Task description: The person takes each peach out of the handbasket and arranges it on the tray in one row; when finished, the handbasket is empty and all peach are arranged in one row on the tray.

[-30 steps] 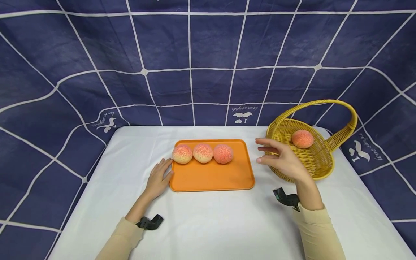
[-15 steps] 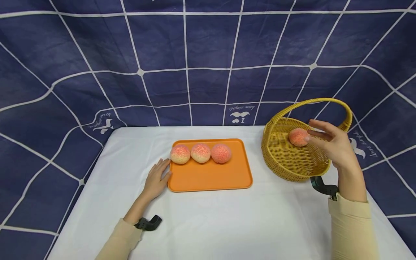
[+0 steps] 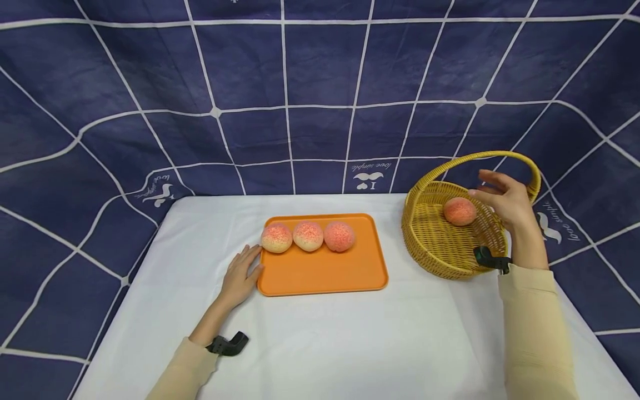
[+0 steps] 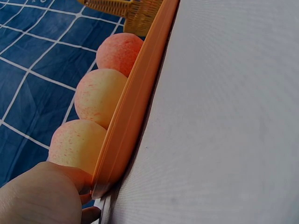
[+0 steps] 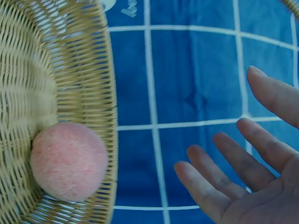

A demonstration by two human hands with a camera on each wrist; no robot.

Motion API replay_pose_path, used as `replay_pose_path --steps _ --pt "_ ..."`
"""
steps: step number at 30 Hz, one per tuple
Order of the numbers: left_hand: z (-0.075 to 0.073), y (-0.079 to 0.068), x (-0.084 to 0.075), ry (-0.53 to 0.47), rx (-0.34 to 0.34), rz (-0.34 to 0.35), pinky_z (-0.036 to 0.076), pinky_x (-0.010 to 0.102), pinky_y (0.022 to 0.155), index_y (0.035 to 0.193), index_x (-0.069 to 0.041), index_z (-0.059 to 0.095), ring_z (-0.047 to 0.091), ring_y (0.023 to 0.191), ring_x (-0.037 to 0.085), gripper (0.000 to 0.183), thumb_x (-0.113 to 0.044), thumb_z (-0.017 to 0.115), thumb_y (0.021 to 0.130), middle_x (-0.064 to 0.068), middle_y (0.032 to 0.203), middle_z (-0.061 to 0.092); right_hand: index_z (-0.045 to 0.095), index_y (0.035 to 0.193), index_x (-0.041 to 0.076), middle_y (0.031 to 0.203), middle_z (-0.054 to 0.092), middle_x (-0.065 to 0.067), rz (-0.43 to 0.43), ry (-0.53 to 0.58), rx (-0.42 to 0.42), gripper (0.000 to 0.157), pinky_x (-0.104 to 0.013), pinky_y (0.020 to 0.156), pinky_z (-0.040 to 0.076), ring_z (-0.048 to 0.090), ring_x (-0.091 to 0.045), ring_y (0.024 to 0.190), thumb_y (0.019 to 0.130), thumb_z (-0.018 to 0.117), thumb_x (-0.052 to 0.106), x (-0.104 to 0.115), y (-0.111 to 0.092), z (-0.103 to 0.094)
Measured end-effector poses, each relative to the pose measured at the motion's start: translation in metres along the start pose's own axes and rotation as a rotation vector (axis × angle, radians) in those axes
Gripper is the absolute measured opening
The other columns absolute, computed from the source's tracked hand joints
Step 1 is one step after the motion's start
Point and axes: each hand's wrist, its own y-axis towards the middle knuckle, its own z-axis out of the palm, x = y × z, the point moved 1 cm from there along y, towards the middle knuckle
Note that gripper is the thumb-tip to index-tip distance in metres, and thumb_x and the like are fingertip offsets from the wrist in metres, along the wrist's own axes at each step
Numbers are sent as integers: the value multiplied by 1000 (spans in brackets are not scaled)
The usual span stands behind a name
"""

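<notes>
Three peaches, a yellow-pink one [image 3: 277,238], a second yellow-pink one [image 3: 308,236] and a redder one [image 3: 340,236], sit in a row along the back of an orange tray [image 3: 325,275]. My left hand [image 3: 240,280] rests at the tray's left edge, fingers extended beside the nearest peach [image 4: 77,145]. A fourth peach [image 3: 460,211] lies inside a yellow wicker basket [image 3: 425,253]. Over the basket's right side, near the handle, is my right hand [image 3: 510,203], its fingers spread and holding nothing. The right wrist view has that hand [image 5: 252,182] apart from the basket peach [image 5: 70,161].
The basket's tall arched handle [image 3: 480,157] rises behind and beside the right hand. A white cloth [image 3: 320,344] covers the table under tray and basket. Dark blue checked fabric [image 3: 320,133] hangs behind and at both sides.
My right hand has gone from the gap between tray and basket to the basket's right side, then slightly farther back. The left hand, tray and peaches hold their places; the head view shifted slightly.
</notes>
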Motion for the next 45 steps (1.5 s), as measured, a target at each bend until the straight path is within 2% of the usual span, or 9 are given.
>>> replay_pose_path --steps 5,9,13,20,26,31,36,40,45 --pt "0 0 0 -7 6 -12 11 53 123 147 -2 41 24 147 39 51 -19 52 100 20 153 39 33 154 19 159 34 -5 85 6 -29 76 -16 96 46 41 -28 140 90 68 42 -14 19 5" --pt "0 1 0 -5 7 -12 11 53 123 147 -2 41 24 148 39 51 -20 52 101 19 153 39 35 153 20 158 35 -4 146 26 -56 74 -24 99 44 42 -24 136 90 68 40 -29 29 10" --pt "0 1 0 -6 6 -11 11 53 123 147 -2 41 25 147 39 51 -21 52 101 20 153 39 37 152 17 157 37 -6 185 58 -79 72 -22 94 42 39 -24 135 90 70 36 -42 37 16" --pt "2 1 0 -9 14 -14 10 53 123 147 -2 41 24 148 38 51 -20 53 100 19 153 39 34 153 15 160 31 -8 262 113 -65 75 -36 114 37 27 -29 147 90 69 35 -61 41 24" --pt "1 0 -1 -11 18 -15 10 53 123 147 -2 41 24 148 39 51 -19 52 100 19 154 38 32 154 14 158 32 -13 286 86 -39 77 -23 92 45 38 -26 134 90 69 35 -67 39 29" --pt "0 0 -1 -7 12 -10 11 54 123 147 -1 41 24 148 39 51 -19 53 100 20 153 39 37 149 1 145 43 -24 160 -6 -51 67 -7 67 44 48 -5 99 92 66 22 -72 39 32" --pt "0 0 -1 -4 13 -3 11 54 123 147 -1 41 24 147 39 51 -20 53 101 20 153 39 35 148 -4 136 44 -24 145 25 25 67 -17 67 57 48 9 75 91 66 13 -80 40 38" --pt "0 0 -2 -5 9 -3 12 54 123 146 0 41 25 147 40 51 -19 53 100 20 153 39 25 152 -2 143 37 -28 162 37 95 75 -21 70 59 52 3 79 91 66 11 -86 43 44" --pt "0 0 -1 -2 8 -8 11 54 123 147 -1 41 25 147 39 51 -18 53 100 20 153 39 21 154 -1 142 36 -32 138 -2 92 79 -17 67 56 53 -18 99 90 67 10 -91 48 49"
